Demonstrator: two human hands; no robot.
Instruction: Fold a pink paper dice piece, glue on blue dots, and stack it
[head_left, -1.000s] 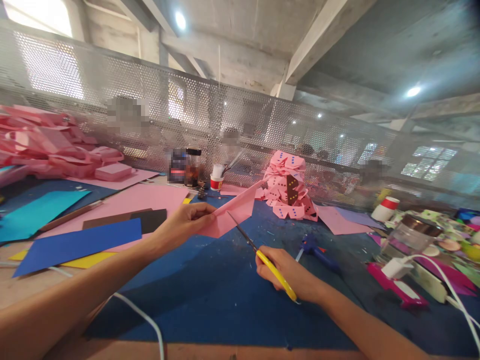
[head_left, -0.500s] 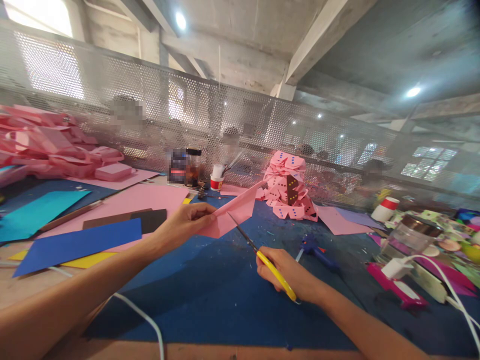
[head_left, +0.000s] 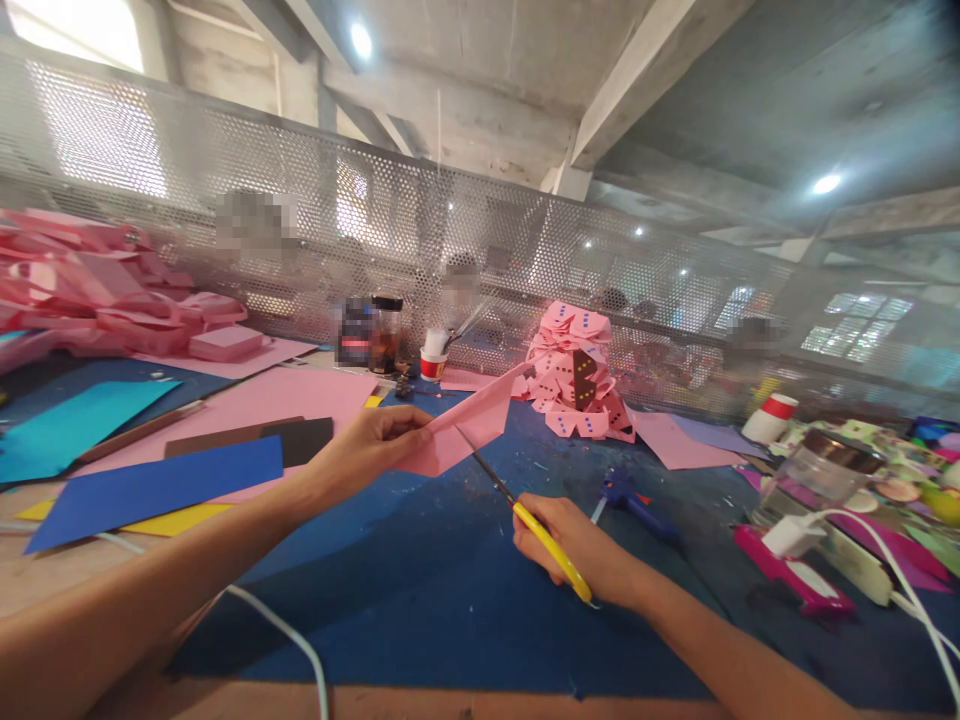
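Observation:
Pinched between the thumb and fingers of my left hand is a folded sheet of pink paper, held above the dark blue mat. My right hand grips a pair of scissors with yellow handles. Their dark blades point up and left, and the tips meet the lower part of the pink paper near its fold. Whether the blades are parted there is hard to make out. A blue glue gun lies on the mat just right of my right hand.
Pink folded pieces with blue dots are stacked at the back. A large pink paper pile stands far left, near a blue sheet. At right are a clear jar, a pink device and a white cable. Perforated metal screen behind.

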